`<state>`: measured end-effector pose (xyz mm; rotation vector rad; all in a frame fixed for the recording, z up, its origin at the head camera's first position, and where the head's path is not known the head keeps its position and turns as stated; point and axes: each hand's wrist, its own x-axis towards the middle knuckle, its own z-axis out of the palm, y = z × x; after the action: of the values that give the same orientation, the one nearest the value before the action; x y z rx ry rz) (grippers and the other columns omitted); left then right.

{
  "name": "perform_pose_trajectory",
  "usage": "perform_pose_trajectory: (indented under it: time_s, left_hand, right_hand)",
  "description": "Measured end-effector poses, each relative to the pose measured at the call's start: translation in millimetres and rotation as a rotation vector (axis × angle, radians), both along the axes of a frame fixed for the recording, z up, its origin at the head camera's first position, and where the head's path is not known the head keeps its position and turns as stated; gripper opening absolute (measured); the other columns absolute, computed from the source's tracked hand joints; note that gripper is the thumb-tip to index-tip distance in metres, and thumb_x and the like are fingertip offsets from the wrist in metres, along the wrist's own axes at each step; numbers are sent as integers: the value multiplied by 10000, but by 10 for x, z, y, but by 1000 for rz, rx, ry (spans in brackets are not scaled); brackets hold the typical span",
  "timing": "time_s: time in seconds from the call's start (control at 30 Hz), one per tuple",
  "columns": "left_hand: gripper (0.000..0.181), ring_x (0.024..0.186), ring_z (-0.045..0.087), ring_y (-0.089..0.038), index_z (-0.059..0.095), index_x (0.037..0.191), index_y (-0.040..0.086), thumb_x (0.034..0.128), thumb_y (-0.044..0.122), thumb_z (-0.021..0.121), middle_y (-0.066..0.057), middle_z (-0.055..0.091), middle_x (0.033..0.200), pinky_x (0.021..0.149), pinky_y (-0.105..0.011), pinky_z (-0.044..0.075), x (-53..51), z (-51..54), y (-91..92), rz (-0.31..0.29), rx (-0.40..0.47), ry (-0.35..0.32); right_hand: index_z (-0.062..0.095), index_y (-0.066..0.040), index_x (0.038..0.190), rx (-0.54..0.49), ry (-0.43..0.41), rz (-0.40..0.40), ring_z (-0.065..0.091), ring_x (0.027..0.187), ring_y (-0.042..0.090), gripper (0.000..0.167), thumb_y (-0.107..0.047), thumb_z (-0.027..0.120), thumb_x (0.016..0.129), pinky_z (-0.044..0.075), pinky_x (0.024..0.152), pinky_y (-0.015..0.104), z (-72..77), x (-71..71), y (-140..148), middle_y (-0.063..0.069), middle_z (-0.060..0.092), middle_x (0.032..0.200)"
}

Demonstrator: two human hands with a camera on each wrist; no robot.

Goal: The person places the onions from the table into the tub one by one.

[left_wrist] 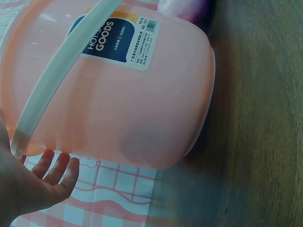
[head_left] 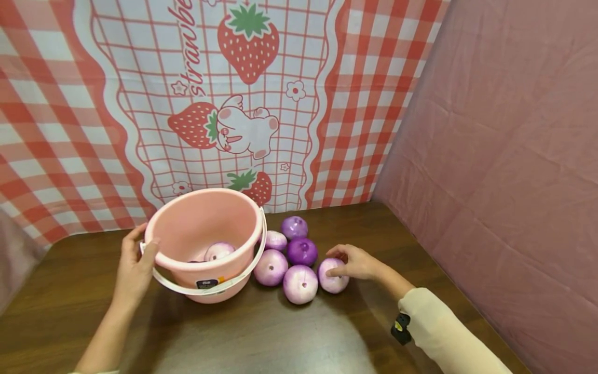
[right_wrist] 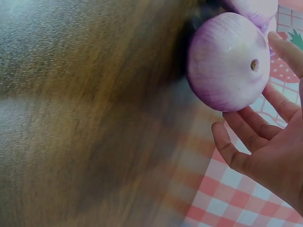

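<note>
A pink bucket (head_left: 205, 223) with a white handle (head_left: 229, 283) stands at the left of the wooden table. My left hand (head_left: 133, 265) holds its left rim, thumb over the edge and fingers outside; the left wrist view shows those fingers by the bucket wall. Inside lies a pale purple onion (head_left: 218, 251), with a dark bit of another beside it. My right hand (head_left: 357, 262) has its thumb and fingers around the rightmost purple-white onion (right_wrist: 227, 61), which sits on the table. How firmly it grips is hard to see.
Several other onions cluster right of the bucket, among them a dark purple one (head_left: 302, 251) and a whitish one (head_left: 300, 285). A strawberry-print checked cloth (head_left: 364, 104) hangs behind the table (head_left: 261, 337). Pink fabric (head_left: 504, 156) hangs along the right side.
</note>
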<state>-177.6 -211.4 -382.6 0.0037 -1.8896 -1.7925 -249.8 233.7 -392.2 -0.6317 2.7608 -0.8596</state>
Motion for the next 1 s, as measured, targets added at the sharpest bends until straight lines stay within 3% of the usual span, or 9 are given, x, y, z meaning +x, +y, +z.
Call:
perform_pose_trajectory:
  time_s: [0.5, 1.0]
  left_hand:
    - [362, 914, 503, 82, 391, 1283, 170, 949, 47, 457, 136, 455, 1126, 756, -3, 425, 9, 10, 5, 2, -11, -4]
    - [368, 927, 497, 99, 380, 1296, 170, 954, 61, 462, 153, 453, 1129, 763, 3, 419, 8, 9, 0, -5, -30, -10]
  right_hand:
    - [605, -57, 1128, -9, 15, 10, 574, 915, 177, 512, -333, 778, 733, 485, 776, 284, -64, 13, 31, 73, 651, 1025]
    - [598, -37, 1151, -48, 32, -9, 578, 910, 184, 523, -315, 775, 744, 486, 770, 288, 108, -11, 104, 99, 645, 1052]
